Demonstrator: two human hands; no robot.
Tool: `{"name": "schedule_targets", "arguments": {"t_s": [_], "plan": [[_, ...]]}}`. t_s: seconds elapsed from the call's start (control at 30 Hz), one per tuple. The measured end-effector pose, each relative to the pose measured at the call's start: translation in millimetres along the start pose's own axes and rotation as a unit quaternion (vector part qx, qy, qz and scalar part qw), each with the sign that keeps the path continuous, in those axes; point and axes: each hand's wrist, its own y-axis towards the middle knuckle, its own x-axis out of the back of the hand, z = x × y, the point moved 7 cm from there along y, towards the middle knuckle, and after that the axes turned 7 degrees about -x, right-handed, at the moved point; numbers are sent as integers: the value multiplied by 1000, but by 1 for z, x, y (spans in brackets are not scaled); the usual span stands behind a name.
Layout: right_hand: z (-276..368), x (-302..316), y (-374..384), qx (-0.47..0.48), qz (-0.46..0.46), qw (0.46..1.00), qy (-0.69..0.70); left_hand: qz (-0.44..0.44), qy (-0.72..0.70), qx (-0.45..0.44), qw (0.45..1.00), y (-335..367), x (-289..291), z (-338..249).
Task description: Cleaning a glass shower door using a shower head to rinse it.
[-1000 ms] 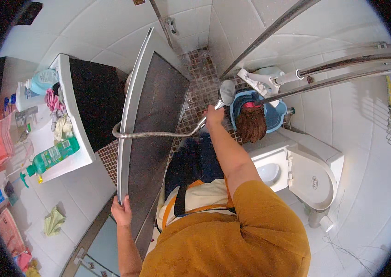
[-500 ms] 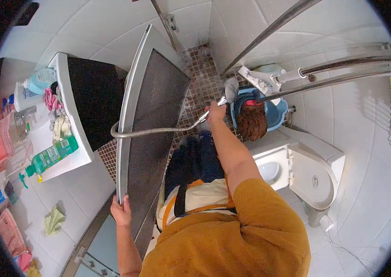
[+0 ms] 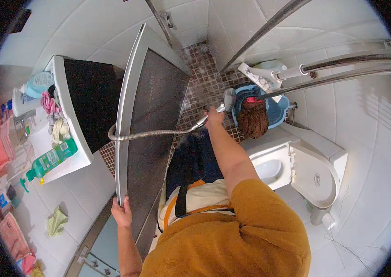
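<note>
My right hand (image 3: 214,118) is closed around the handle of a chrome shower head (image 3: 229,100), whose round head points away from me toward the far tiled floor. Its flexible metal hose (image 3: 158,132) runs left across a door (image 3: 154,92) with a silver frame and dark panel. Low on the door, my left hand (image 3: 121,212) grips the frame's near edge, fingers wrapped round it. Beside the shower head, to the right, a brown mop head (image 3: 253,121) hangs over a blue bucket (image 3: 276,113).
A toilet (image 3: 292,171) with its lid raised stands at right. Metal poles (image 3: 338,83) reach across above the bucket. On the left, a washbasin (image 3: 73,154) holds a green pump bottle (image 3: 51,159) and cloths (image 3: 59,129). Brown mosaic tiles (image 3: 200,74) look wet at the far end.
The shower head has turned in my right hand and now faces the far floor more directly. My right hand has shifted slightly; the left hand stays on the door frame.
</note>
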Motion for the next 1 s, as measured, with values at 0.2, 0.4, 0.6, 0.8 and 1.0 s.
{"name": "schedule_targets", "arguments": {"t_s": [0.2,0.4,0.6,0.8,1.0], "plan": [[6,-5,13,37,13,999,-23,1,11,1,1000,0,-1,2],[29,-26,17,38,15,999,18,7,1,14,1000,-4,-4,19],[25,-26,4,13,32,999,-21,4,-31,33,999,-4,-6,24],[-3,-41,-56,-25,173,980,-99,7,1,13,1000,-1,-2,15],[9,-43,-60,5,119,989,-87,-6,8,-9,1000,0,1,5]]}}
